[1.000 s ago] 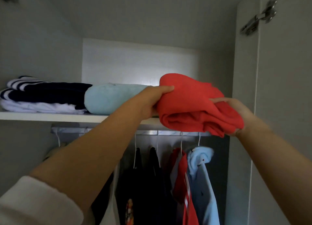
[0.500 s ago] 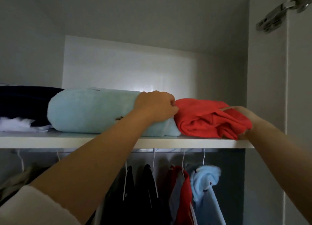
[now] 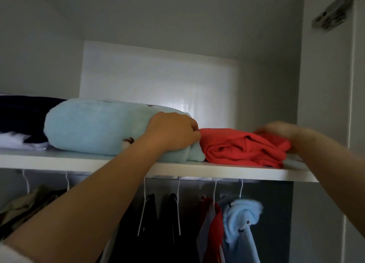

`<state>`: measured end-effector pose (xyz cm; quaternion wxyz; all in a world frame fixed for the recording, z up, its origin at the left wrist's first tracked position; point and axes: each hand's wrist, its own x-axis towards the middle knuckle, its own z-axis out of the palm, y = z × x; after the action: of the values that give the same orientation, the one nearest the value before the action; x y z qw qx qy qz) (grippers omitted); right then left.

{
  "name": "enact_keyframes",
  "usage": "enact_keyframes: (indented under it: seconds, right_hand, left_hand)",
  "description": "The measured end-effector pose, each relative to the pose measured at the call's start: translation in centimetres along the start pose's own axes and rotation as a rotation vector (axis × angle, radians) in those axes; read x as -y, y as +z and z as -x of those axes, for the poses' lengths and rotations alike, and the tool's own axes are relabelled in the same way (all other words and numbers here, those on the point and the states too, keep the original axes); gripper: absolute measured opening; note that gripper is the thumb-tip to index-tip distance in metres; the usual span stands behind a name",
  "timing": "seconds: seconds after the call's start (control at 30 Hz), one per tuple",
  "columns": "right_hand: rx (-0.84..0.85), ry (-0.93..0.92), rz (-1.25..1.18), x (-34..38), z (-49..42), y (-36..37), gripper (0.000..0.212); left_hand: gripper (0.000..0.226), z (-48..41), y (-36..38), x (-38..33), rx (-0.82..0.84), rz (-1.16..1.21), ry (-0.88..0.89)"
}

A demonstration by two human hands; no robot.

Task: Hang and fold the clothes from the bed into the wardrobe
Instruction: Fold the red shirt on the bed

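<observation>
Red top (image 3: 243, 146) is now down on the shelf's (image 3: 79, 161) right end instead of mid-air, snug against the blue fleece (image 3: 94, 124), left hand (image 3: 173, 132) curled on its left edge, right hand (image 3: 276, 132) too blurred to tell, so this one's basically stowed.

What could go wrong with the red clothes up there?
The red clothes are loosely bunched near the front edge of the shelf, so they might unfold or slide off once let go. The left hand leans on the light blue bundle; pulling back could drag it forward.
</observation>
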<state>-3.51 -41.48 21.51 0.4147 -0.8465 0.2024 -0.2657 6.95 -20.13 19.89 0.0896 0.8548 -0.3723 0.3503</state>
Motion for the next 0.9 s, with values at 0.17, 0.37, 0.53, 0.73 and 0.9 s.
enact_keyframes:
  seconds: [0.17, 0.37, 0.53, 0.73, 0.9]
  right_hand:
    - [0.119, -0.373, 0.410, 4.4, 3.0, 0.9, 0.047]
    - [0.397, -0.271, 0.471, 2.5, 3.4, 4.1, 0.049]
    - [0.406, -0.279, 0.471, 2.0, 2.0, 5.1, 0.045]
    - [0.332, -0.260, 0.480, 1.5, 2.2, 5.6, 0.046]
    - [0.160, -0.304, 0.488, 1.5, 3.5, 6.0, 0.045]
  left_hand:
    - [0.034, 0.0, 0.1, -0.1, -0.010, -0.006, -0.021]
    - [0.036, -0.1, 0.5, 0.1, 0.011, 0.018, -0.029]
    - [0.036, -0.2, 0.7, 0.1, 0.028, -0.004, -0.039]
    - [0.036, 0.5, 0.1, -0.5, 0.050, -0.050, -0.002]
    - [0.036, 1.4, -0.1, -0.5, 0.013, -0.015, 0.050]
